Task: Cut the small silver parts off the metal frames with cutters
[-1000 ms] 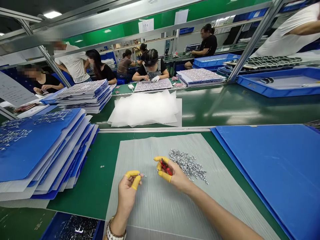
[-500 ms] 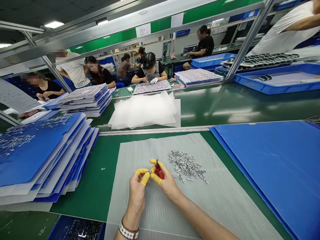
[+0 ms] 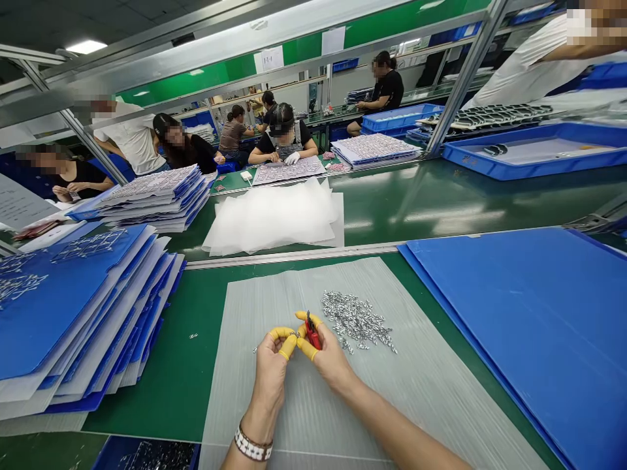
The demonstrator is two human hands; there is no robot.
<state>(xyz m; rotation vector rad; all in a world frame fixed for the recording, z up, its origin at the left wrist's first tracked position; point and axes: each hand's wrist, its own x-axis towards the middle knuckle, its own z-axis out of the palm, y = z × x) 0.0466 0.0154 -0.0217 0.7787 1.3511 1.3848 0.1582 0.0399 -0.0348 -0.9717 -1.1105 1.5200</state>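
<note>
Yellow finger cots cover the fingertips of both my hands. My left hand (image 3: pixel 272 358) pinches a tiny shiny metal piece (image 3: pixel 295 334) between thumb and index finger. Fingers of my right hand (image 3: pixel 324 352) meet it from the other side, thumb and a finger at the same piece. A pair of red-handled cutters (image 3: pixel 312 331) rests in my right hand, dark jaws pointing up and away. Right of my hands, a pile of small silvery metal parts (image 3: pixel 357 320) lies on a translucent foam sheet (image 3: pixel 392 418). The piece's exact shape is too small to tell.
Blue sheets (image 3: pixel 519 313) lie at the right. On the left rises a stack of blue boards interleaved with white sheets (image 3: pixel 122 326). Behind are white sheets (image 3: pixel 274 219), a blue tray (image 3: pixel 539 153) and several co-workers. A blue bin (image 3: pixel 117 450) sits below the table edge.
The view has shifted slightly to the right. Both hands stay together at the small metal piece, with the cutters still in my right hand. One small part now shows beside my left hand.
</note>
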